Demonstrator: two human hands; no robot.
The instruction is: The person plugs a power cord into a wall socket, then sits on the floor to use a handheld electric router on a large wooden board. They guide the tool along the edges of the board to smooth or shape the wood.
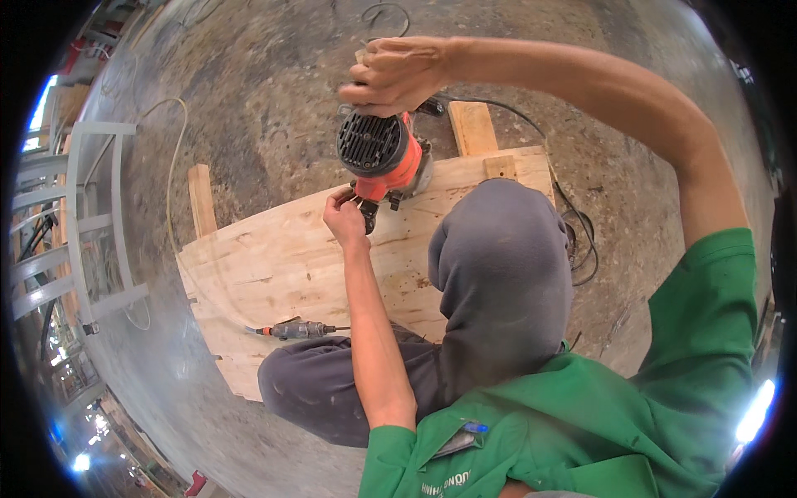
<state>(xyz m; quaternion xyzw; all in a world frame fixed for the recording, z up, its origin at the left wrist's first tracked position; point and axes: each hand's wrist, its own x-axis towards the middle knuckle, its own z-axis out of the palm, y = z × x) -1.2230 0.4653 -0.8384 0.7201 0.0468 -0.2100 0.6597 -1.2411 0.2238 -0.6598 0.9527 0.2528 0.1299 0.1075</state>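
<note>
Across the far edge of a pale wooden panel (290, 257), I record a red and black router (378, 158) with its slotted black motor cap turned toward the head camera and its base to the right. The left hand (347, 219) is clamped on the black handle at the router's near side, thumb and fingers together. The right hand (397, 76) is at the router's far side, fingers curled together; I cannot tell what they close on, as the knuckles cover it. A black cord (544, 137) runs from behind the right wrist down to loops on the concrete floor (274, 108), right of the knee. I note a grey pneumatic screwdriver (300, 329) lying on the panel beside the left leg, its bit pointing right, with a pale yellow hose (172, 178) to the left. One wooden batten (201, 201) projects beyond the panel's far left edge, another (472, 129) beyond the far right; a small wooden block (500, 168) sits close to the latter. At far left stands a grey metal frame (75, 224).
</note>
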